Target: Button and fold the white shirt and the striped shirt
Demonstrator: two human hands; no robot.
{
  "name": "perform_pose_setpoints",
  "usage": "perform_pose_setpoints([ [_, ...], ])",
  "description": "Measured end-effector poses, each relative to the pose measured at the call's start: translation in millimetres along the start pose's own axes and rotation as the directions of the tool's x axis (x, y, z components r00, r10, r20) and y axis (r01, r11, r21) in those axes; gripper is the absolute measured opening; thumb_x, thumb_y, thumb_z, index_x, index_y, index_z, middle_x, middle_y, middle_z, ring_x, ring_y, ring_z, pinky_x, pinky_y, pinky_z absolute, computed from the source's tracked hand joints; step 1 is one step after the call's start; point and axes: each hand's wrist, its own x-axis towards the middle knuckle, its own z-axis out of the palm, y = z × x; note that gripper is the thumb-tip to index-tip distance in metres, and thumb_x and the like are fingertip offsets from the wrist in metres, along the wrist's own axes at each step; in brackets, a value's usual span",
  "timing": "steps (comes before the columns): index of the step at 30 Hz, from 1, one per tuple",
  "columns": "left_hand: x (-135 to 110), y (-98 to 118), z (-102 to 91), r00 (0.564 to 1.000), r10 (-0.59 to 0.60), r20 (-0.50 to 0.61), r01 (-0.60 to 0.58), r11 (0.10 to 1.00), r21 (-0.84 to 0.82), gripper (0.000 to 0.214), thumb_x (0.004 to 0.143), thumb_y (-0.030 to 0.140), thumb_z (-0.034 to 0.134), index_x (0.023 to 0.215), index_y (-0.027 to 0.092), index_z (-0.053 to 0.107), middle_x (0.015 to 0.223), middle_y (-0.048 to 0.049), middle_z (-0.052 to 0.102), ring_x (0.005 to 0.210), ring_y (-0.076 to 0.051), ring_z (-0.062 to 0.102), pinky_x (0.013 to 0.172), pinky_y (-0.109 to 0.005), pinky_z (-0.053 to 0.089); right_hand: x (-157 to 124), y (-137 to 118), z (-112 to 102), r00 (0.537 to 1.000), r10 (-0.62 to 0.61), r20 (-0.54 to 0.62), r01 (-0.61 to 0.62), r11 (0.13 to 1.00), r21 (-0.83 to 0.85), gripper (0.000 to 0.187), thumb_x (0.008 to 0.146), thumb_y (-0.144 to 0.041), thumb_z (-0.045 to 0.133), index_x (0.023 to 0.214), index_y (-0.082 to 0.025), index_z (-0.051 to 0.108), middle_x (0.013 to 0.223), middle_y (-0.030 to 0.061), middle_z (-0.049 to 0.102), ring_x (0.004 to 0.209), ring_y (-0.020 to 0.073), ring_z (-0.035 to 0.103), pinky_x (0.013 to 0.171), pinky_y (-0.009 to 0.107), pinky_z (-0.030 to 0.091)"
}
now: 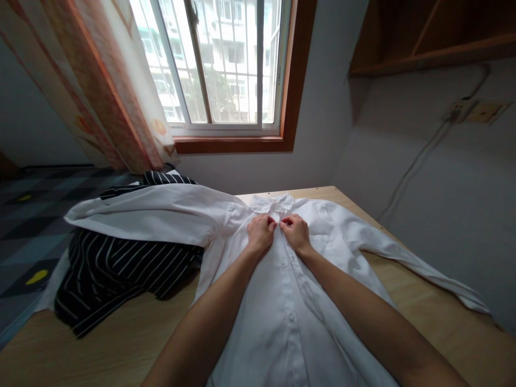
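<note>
A white button-up shirt (258,301) lies spread front side up, its collar pointing away from me and its sleeves stretched out to both sides. Just below the collar, my left hand (261,232) pinches the left edge of the front opening. Close beside it, my right hand (295,231) pinches the facing edge. A small gap separates the two sets of fingertips. Small buttons run down the front placket below my hands, where the two front panels lie apart. Whether a button is between my fingers is too small to make out.
The shirt rests on a pale wooden board (153,333). Black-and-white striped clothing (129,269) lies under the left sleeve. Checked bedding (24,226) is at the left. Beyond are a curtain (116,86) and a barred window. A cable (415,161) hangs on the right wall below a shelf (427,59).
</note>
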Motion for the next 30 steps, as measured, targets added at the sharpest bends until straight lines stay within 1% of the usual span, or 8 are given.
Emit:
perform_pose_setpoints([
  [5,2,2,2.8,0.999,-0.044,-0.021,0.042,0.997,-0.067,0.015,0.087,0.027,0.059,0.085,0.019,0.072,0.098,-0.007,0.072,0.096,-0.022,0.061,0.084,-0.032,0.042,2,2,0,0.995,0.087,0.047,-0.094,0.983,0.156,0.017,0.075,-0.029,0.06,0.076,-0.017,0.072,0.081,0.0067,0.07,0.075,0.0191,0.064,0.075,0.029,0.049],
  [9,3,1,3.1,0.997,-0.078,0.0,0.077,0.984,-0.159,0.015,0.086,0.023,0.058,0.085,0.017,0.072,0.093,-0.0072,0.073,0.088,-0.02,0.063,0.082,-0.029,0.044,3,4,1,0.987,0.14,0.08,-0.157,0.951,0.266,0.02,0.072,-0.03,0.059,0.075,-0.017,0.073,0.082,0.0057,0.072,0.076,0.0198,0.065,0.074,0.029,0.05],
  [13,5,-1,3.0,0.998,-0.063,-0.017,0.057,0.969,-0.239,0.015,0.084,0.02,0.059,0.084,0.016,0.073,0.089,-0.0075,0.073,0.083,-0.018,0.064,0.08,-0.028,0.045,8,10,0,0.967,0.187,0.171,-0.237,0.907,0.348,0.027,0.07,-0.026,0.051,0.078,-0.017,0.075,0.079,0.0043,0.074,0.076,0.0199,0.065,0.071,0.028,0.051],
  [16,7,-4,3.3,0.997,-0.075,-0.001,0.071,0.953,-0.294,0.013,0.082,0.018,0.061,0.08,0.017,0.074,0.084,-0.0055,0.073,0.08,-0.017,0.065,0.078,-0.026,0.046,12,17,-3,0.963,0.096,0.25,-0.193,0.896,0.399,0.028,0.068,-0.025,0.052,0.08,-0.016,0.076,0.081,0.0046,0.074,0.077,0.0196,0.066,0.072,0.028,0.051],
  [19,9,-5,4.2,0.996,-0.093,0.007,0.089,0.933,-0.348,0.01,0.078,0.018,0.064,0.076,0.018,0.074,0.079,-0.0027,0.073,0.078,-0.015,0.065,0.074,-0.024,0.047,14,21,-4,0.959,0.022,0.281,-0.145,0.894,0.425,0.025,0.069,-0.026,0.056,0.081,-0.016,0.076,0.083,0.0053,0.075,0.077,0.0195,0.066,0.072,0.029,0.052],
  [22,10,-6,5.8,0.994,-0.112,0.01,0.107,0.911,-0.398,0.008,0.075,0.017,0.066,0.073,0.018,0.074,0.072,-0.0015,0.072,0.074,-0.015,0.066,0.07,-0.022,0.047,12,18,-4,0.973,0.021,0.231,-0.114,0.911,0.396,0.022,0.069,-0.027,0.059,0.08,-0.016,0.075,0.081,0.0061,0.073,0.075,0.0187,0.066,0.071,0.029,0.052],
  [26,10,-6,8.3,0.992,-0.122,0.041,0.127,0.896,-0.426,0.014,0.074,0.014,0.062,0.071,0.018,0.075,0.063,-0.0007,0.07,0.066,-0.014,0.065,0.066,-0.022,0.048,8,12,-3,0.987,0.031,0.155,-0.077,0.952,0.297,0.018,0.069,-0.029,0.065,0.077,-0.016,0.074,0.078,0.0057,0.072,0.071,0.0179,0.064,0.07,0.029,0.051],
  [30,10,-5,9.2,0.992,-0.12,0.022,0.118,0.893,-0.434,0.016,0.076,0.016,0.061,0.08,0.017,0.076,0.071,-0.0035,0.073,0.069,-0.016,0.067,0.068,-0.024,0.05,5,5,-5,0.993,0.009,0.114,-0.033,0.978,0.207,0.016,0.072,-0.029,0.065,0.075,-0.016,0.073,0.076,0.0052,0.07,0.068,0.0167,0.062,0.07,0.028,0.05],
])
